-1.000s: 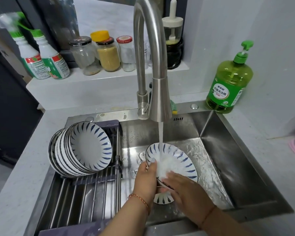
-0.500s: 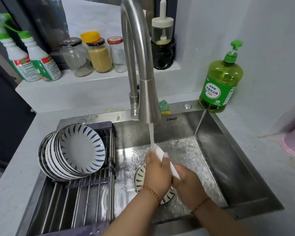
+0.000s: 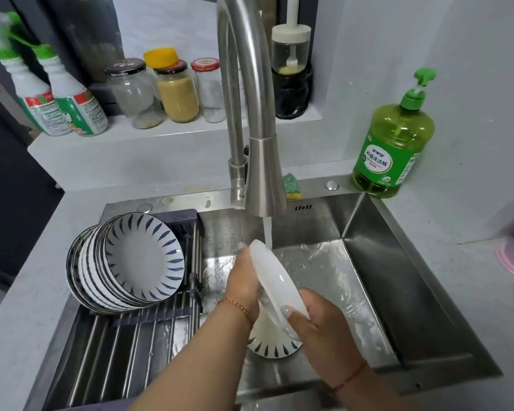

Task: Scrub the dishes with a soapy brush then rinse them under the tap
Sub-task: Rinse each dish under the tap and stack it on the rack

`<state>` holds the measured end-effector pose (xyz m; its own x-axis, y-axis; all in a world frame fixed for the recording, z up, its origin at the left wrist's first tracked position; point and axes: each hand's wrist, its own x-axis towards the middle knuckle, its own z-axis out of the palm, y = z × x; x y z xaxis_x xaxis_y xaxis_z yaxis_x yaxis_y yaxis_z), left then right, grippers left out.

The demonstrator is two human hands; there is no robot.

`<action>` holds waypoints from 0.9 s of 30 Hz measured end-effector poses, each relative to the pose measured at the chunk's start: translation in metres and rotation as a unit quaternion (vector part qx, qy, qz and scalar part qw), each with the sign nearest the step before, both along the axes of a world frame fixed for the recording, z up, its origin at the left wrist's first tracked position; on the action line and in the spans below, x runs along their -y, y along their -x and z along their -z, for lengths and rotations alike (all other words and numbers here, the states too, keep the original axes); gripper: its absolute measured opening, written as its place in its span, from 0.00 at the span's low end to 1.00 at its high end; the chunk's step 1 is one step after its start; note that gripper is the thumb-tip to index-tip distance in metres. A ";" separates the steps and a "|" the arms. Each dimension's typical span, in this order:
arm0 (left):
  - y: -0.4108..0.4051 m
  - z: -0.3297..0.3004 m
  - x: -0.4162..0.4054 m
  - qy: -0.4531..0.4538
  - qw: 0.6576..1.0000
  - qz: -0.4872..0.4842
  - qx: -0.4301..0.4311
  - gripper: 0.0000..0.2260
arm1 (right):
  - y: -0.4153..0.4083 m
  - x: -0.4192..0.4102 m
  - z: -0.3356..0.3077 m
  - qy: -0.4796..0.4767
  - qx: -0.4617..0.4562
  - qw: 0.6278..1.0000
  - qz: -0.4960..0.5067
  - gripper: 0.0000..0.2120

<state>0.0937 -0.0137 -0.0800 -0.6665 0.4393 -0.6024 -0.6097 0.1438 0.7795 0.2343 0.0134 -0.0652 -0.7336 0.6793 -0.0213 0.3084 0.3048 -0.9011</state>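
While water runs from the tap [image 3: 264, 185] into the sink [image 3: 377, 262], both hands hold one dish [image 3: 275, 280] tilted on edge under the stream, its white underside turned up. The left hand [image 3: 244, 283] grips the upper rim, fingers curled behind it; the right hand [image 3: 318, 318] pinches the lower rim, thumb on the white face. Glazed ceramic like this is stiff, fairly light and breakable, and wet it is likely slick, so a hold on opposite rims with fingers hooked over the edge looks safest; a slip would drop it on steel or on the second dish [image 3: 275, 347] lying in the basin just below.

A stack of matching bowls [image 3: 131, 262] leans on its side on the drying rack [image 3: 125, 330] over the left part of the sink, near the left forearm, so a wide elbow swing could knock it. The tap's spout hangs close above the held rim and could chip it if the dish is lifted. A green soap bottle [image 3: 393, 143] stands on the worktop [image 3: 445, 277] at the back right corner, a sponge [image 3: 291, 188] behind the tap, and jars [image 3: 175, 90] and spray bottles [image 3: 57, 99] on the ledge, all well apart. No brush is visible.
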 end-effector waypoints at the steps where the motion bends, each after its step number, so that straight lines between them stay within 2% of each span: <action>1: 0.001 0.004 0.005 -0.005 1.000 0.003 0.003 0.20 | 0.002 -0.001 -0.003 0.026 -0.009 1.000 0.001 0.03; 4: 0.005 0.017 0.017 -0.007 1.000 0.007 0.007 0.25 | 0.009 -0.002 -0.007 0.133 -0.043 0.990 0.028 0.05; 7: 0.004 0.026 0.023 0.009 1.000 -0.001 0.010 0.28 | 0.013 -0.001 -0.003 0.234 -0.084 0.966 0.069 0.09; 10: -0.005 0.041 0.032 0.021 1.000 0.014 -0.003 0.35 | 0.016 -0.002 -0.004 0.308 -0.125 0.939 0.088 0.08; 12: -0.013 0.042 0.037 0.011 1.000 0.022 0.001 0.28 | 0.018 -0.008 -0.004 0.346 -0.147 0.922 0.093 0.07; 14: -0.018 0.041 0.042 -0.032 0.999 0.003 0.013 0.21 | 0.020 -0.013 -0.004 0.395 -0.166 0.899 0.093 0.10; 18: -0.019 0.039 0.051 -0.105 0.991 -0.008 0.083 0.19 | 0.019 -0.021 0.009 0.476 -0.209 0.848 0.101 0.13; 20: -0.016 0.033 0.056 -0.134 0.984 -0.022 0.114 0.22 | 0.019 -0.024 0.014 0.516 -0.228 0.819 0.102 0.20; 23: -0.010 0.022 0.060 -0.199 0.967 -0.018 0.157 0.24 | 0.022 -0.026 0.021 0.617 -0.259 0.738 0.085 0.28; 26: -0.005 0.009 0.062 -0.272 0.939 -0.036 0.206 0.21 | 0.024 -0.022 0.022 0.657 -0.283 0.696 0.067 0.42; 27: -0.004 0.005 0.061 -0.287 0.934 -0.038 0.210 0.22 | 0.025 -0.022 0.021 0.664 -0.287 0.688 0.063 0.44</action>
<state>0.0975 -0.0750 -0.0851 -0.4658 0.7314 -0.4980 -0.8709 -0.2793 0.4043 0.2093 0.0353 -0.0867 -0.8176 0.3997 -0.4145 -0.2662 -0.9006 -0.3435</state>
